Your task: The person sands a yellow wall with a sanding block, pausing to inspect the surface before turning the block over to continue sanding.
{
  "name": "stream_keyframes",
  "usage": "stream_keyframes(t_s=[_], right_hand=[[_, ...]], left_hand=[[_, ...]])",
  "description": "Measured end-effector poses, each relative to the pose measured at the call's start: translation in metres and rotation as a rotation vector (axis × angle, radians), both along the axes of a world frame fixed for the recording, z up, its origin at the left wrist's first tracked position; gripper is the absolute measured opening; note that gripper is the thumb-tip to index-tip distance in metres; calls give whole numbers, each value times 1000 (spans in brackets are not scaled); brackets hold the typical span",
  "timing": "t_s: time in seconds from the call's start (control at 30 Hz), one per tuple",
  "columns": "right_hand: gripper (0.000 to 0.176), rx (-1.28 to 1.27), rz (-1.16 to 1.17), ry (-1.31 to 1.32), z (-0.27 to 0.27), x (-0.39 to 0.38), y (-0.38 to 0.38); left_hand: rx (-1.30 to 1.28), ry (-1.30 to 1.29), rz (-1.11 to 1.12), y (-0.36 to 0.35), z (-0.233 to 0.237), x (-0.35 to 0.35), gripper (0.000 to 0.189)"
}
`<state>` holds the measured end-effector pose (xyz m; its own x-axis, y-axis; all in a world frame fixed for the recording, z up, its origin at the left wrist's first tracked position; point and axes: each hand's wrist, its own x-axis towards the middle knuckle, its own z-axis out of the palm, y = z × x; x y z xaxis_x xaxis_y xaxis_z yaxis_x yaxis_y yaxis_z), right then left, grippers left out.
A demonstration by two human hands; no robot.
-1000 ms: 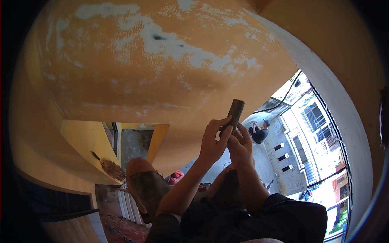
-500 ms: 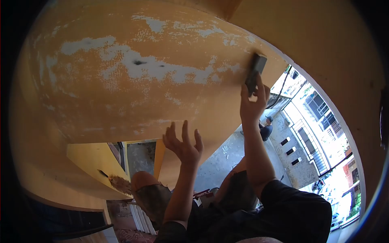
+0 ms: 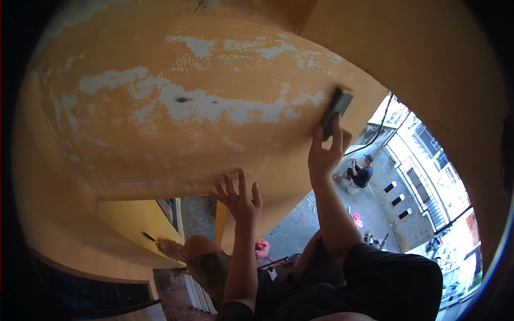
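My right hand (image 3: 327, 152) grips a dark rectangular block (image 3: 337, 109) and holds it against the right part of an orange wall surface (image 3: 225, 144). Whitish worn patches (image 3: 203, 101) spread over that surface, with two small dark marks in them. Near the surface's lower edge, my left hand (image 3: 239, 199) has its fingers spread and its fingertips at the wall, holding nothing. Whether those fingertips press on it is hard to tell.
Far below at the right, a person in a dark cap and shirt (image 3: 363, 174) sits on the grey floor (image 3: 289, 227). A black cable (image 3: 381, 128) hangs beside the opening. White slats (image 3: 199, 293) show below my knee.
The view has shifted, and the wall patches sit lower. The block and my right hand are lower in the picture. More of the seated person shows, along with pink objects on the floor.
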<state>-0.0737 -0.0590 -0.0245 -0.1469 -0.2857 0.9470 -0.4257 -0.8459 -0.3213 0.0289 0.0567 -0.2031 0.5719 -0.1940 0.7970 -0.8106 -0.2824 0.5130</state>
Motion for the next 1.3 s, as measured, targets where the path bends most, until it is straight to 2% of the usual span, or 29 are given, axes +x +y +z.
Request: stream_keyframes(t_s=[0.07,0.1,0.2,0.27,0.33,0.37,0.4,0.47,0.6,0.67,0.7,0.73,0.87,0.97,1.03,1.07,1.13,1.2,1.3], right_hand=[[52,-65,-84,134,-7,-2,-8],[51,-84,-15,79,11,4,0],[53,-168,-2,15,42,14,-3],[53,-127,53,-43,28,13,-6],[52,-104,8,88,16,10,-1],[51,-63,55,63,21,11,-2],[52,-195,30,71,35,14,-3],[52,-150,71,16,51,19,3],[52,-86,-27,116,17,11,7],[52,-183,2,113,16,11,2],[51,-167,-40,86,31,17,7],[53,-7,46,1,42,21,13],[55,-125,-34,166,13,14,15],[54,-74,47,104,21,16,7],[56,7,24,37,50,19,18],[56,43,29,31,44,20,18],[56,-73,4,107,11,12,12],[55,-35,2,124,2,5,6],[54,-61,-34,33,42,17,7]], left_hand=[[-33,4,35,-7,-8,0,53],[-49,-6,36,-8,-8,0,53],[18,38,-24,-3,-5,0,58],[22,-4,-20,-3,-6,1,60],[17,11,-27,-4,-9,2,58],[7,-14,-19,-5,-12,3,57],[6,-1,-8,-5,-11,6,57],[76,45,-33,-2,-8,0,58],[93,45,-47,0,-7,3,57],[11,-7,-11,-5,-10,1,56],[-6,46,-21,-5,-9,0,55],[6,67,-39,-3,-13,-4,55],[57,56,-25,-3,-9,1,56],[28,28,14,-6,-11,1,55],[1,67,-11,2,4,-5,56],[-39,63,-27,9,16,-4,56],[-55,82,-42,24,50,-10,53],[-141,-28,-132,31,84,-15,47],[-141,-113,-206,29,140,-10,48]])
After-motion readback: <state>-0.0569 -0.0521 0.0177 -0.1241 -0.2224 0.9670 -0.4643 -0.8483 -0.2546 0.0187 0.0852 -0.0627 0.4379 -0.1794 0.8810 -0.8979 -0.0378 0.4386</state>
